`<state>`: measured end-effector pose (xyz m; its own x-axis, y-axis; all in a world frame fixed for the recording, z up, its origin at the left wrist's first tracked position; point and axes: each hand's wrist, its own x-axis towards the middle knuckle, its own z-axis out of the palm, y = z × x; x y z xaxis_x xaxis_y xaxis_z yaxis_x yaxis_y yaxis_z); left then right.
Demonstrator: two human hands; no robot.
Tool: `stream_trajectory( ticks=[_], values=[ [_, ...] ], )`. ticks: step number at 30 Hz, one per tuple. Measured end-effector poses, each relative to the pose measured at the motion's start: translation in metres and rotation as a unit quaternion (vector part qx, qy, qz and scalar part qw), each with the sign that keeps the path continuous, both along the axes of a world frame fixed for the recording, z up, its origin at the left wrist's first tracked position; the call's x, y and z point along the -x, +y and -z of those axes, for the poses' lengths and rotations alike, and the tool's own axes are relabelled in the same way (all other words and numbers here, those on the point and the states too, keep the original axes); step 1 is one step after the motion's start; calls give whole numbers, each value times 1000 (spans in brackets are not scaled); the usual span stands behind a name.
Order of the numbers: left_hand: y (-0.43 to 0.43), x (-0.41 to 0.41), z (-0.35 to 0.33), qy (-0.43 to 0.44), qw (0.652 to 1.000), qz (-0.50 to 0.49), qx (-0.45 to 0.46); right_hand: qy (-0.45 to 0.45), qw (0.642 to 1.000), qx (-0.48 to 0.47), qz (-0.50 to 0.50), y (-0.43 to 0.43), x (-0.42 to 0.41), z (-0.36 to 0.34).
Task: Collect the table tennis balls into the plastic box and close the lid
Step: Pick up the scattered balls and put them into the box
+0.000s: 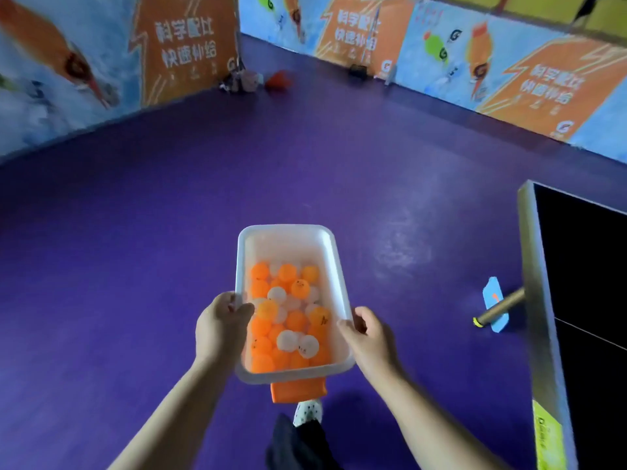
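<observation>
Plastic box (288, 244), translucent, uncovered and part-filled with orange and white table tennis balls (291, 320), is held above the purple floor (135, 249), its long rims being gripped by left hand (220, 323) and right hand (368, 334); judged light, stiff and slippery, with contents liable to roll.

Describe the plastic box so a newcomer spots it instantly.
Above the purple floor, left of the black table tennis table, the left hand and right hand grip it. It is a translucent plastic box, lidless, holding orange and white balls.
</observation>
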<state>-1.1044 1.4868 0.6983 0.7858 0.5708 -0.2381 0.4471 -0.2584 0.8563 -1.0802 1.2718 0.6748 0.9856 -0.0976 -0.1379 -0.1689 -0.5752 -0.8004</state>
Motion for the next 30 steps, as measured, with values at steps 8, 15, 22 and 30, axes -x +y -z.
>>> stream_trajectory(
  ticks=[8,15,22,30],
  values=[
    [-25,-222,-21,-2,998,68,-17,-6,999,-12,45,-24,-204,-8],
    [-13,-384,-27,-12,996,87,-6,7,998,20,57,-12,-360,-21],
    [18,-576,-12,-32,985,166,-32,11,993,2,115,19,-524,-16],
    [19,-771,-19,-35,959,275,-61,59,983,28,172,31,-667,-29]
  ],
)
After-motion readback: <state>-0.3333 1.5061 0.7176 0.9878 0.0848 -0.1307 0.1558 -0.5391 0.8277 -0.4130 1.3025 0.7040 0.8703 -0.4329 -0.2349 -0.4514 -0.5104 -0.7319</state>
